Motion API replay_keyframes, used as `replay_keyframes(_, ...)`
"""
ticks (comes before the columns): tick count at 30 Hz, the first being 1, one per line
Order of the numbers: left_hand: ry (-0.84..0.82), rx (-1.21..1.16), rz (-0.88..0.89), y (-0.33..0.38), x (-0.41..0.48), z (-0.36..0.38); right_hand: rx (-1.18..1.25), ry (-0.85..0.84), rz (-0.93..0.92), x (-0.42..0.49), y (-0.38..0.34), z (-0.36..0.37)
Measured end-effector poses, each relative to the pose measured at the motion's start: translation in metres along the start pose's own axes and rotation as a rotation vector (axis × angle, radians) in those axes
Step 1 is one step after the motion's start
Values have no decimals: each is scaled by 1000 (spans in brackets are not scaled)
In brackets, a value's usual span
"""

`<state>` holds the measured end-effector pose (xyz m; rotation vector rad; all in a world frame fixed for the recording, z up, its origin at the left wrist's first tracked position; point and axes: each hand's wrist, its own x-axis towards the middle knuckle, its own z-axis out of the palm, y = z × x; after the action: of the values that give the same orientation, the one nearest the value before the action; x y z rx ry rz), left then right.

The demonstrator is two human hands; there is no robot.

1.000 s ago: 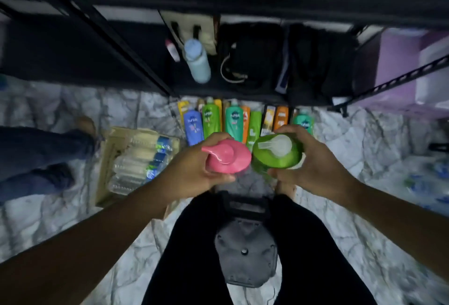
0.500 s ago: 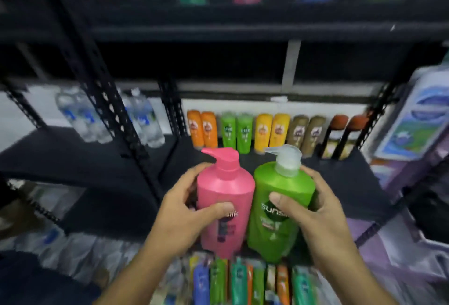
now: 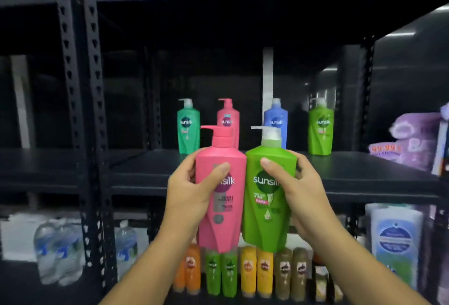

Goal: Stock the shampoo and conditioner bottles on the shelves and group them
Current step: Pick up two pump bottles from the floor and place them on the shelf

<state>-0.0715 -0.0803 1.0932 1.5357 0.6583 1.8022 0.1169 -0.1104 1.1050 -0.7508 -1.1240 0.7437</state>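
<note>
The left hand (image 3: 187,190) is clamped on one pink pump bottle (image 3: 220,198) and the right hand (image 3: 303,190) on one green pump bottle (image 3: 267,198); both are upright, touching, spouts pointing left. Four pump bottles stand upright at the back of the shelf (image 3: 364,168): teal bottle (image 3: 188,129), pink (image 3: 228,120), blue (image 3: 277,120), green (image 3: 320,132).

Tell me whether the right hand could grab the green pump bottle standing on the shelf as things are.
Probably not yet: the right hand is already full, wrapped around the green bottle it holds. The path to the shelved green bottle looks open, with bare shelf in front of it.

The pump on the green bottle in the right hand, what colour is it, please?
White, on the green bottle; the head view shows it clearly.
</note>
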Motion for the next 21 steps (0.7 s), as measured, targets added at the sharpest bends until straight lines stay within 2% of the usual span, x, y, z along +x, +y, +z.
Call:
replay_keyframes(8,1,-29,64,18,86,33,36,42,-96,81,-22,6)
replay_keyframes(21,-16,-28,1,-23,141,74,-162,76,-162,145,-18,-14)
